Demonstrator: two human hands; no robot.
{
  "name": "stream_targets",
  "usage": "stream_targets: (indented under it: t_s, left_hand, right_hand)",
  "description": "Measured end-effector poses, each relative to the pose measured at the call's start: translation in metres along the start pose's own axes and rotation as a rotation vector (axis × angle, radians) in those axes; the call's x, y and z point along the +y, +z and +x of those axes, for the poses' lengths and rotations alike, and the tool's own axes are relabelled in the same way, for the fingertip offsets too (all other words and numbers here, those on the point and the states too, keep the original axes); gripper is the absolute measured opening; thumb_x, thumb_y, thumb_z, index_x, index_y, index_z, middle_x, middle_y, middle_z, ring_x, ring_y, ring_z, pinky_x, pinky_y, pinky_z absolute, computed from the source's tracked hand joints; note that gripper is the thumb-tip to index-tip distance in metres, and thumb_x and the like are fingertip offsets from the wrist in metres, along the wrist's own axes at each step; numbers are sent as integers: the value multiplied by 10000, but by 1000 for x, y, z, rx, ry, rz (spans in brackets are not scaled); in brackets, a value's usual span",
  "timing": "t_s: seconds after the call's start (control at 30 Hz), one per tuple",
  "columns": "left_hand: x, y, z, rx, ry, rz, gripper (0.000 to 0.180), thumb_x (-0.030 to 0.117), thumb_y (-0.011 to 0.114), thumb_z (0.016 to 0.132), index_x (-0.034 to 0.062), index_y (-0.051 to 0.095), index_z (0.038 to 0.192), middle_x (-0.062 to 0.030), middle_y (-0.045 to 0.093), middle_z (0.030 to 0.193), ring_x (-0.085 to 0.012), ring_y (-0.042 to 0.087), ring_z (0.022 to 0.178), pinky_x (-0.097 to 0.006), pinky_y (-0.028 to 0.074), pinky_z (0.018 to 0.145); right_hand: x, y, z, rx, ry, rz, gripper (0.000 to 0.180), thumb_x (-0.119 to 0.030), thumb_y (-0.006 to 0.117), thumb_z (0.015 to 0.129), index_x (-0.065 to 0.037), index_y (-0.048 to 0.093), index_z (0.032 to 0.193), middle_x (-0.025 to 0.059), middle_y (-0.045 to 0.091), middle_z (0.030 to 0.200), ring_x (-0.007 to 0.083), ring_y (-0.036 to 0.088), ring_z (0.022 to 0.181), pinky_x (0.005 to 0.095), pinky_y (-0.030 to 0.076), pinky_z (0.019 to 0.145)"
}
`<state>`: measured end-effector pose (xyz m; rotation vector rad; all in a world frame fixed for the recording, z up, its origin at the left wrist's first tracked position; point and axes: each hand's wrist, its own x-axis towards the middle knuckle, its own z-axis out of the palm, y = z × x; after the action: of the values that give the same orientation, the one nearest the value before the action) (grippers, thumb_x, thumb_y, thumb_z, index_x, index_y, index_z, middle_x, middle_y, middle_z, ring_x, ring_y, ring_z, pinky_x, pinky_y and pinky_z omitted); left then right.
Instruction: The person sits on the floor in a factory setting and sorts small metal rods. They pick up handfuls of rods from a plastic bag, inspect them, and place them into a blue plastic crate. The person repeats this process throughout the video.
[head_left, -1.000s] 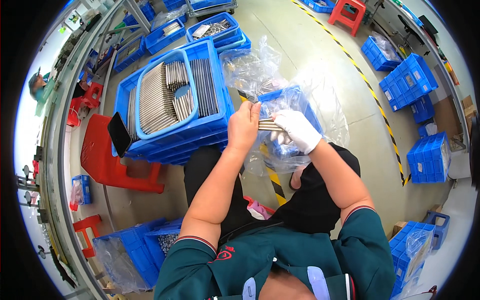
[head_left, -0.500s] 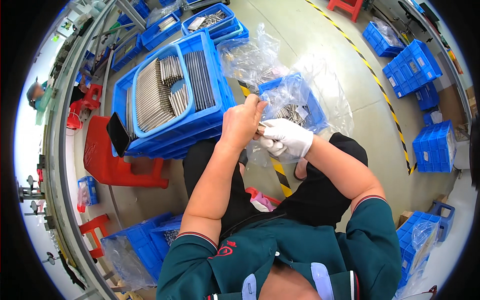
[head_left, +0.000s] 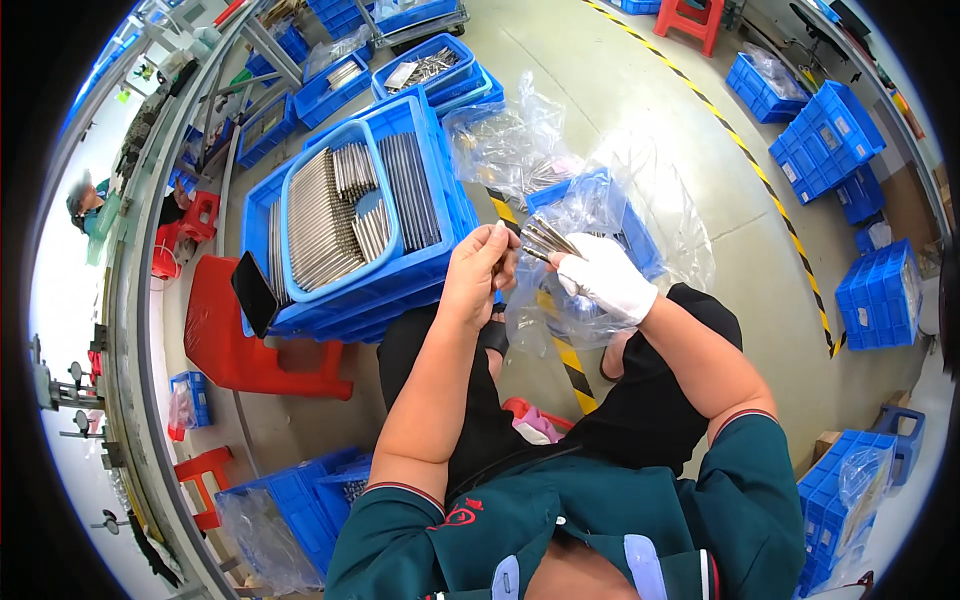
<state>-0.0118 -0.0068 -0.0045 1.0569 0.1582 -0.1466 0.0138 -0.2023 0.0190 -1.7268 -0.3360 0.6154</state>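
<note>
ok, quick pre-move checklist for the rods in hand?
1. Right hand, white-gloved, grips the metal rod bundle: ok.
2. Left hand, bare, touches the bundle's end: ok.
3. Blue tray of sorted rods within reach, on the left: ok.
4. Bag-lined blue bin open beneath the hands: ok.
5. Rod ends aligned: cannot tell.
6. Space left in the tray: cannot tell.

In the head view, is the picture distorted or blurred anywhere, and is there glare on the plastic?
Head view: strong fisheye bending, so the yellow-black floor stripe curves and the corners are black; even bright light; white glare on the clear plastic bag; the gloved right hand, bare left hand and thin metal rods look fairly sharp.
</note>
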Motion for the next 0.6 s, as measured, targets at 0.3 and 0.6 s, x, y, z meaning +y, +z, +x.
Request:
stream_targets:
  t_s: [0.3, 0.6]
  left_hand:
    - [-7, -4, 0, -126, -132, -250, 214, 209, 592, 910, -2, 624, 923, -15, 515, 603, -82, 403, 483, -248, 347, 504]
    - [-8, 2, -3, -95, -91, -56, 227, 182, 623, 889, -34, 620, 959, -26, 530, 624, -94, 439, 517, -260, 402, 528]
  right_hand:
    - [2, 2, -1, 150, -177, -331, 292, -310, 566, 873, -20, 603, 881, 141, 564, 706, 254, 548, 641, 351, 437, 618]
    - [1, 3, -2, 210, -272, -521, 277, -315, 526, 890, -43, 562, 851, 182, 579, 740, 361, 582, 704, 422, 439, 626]
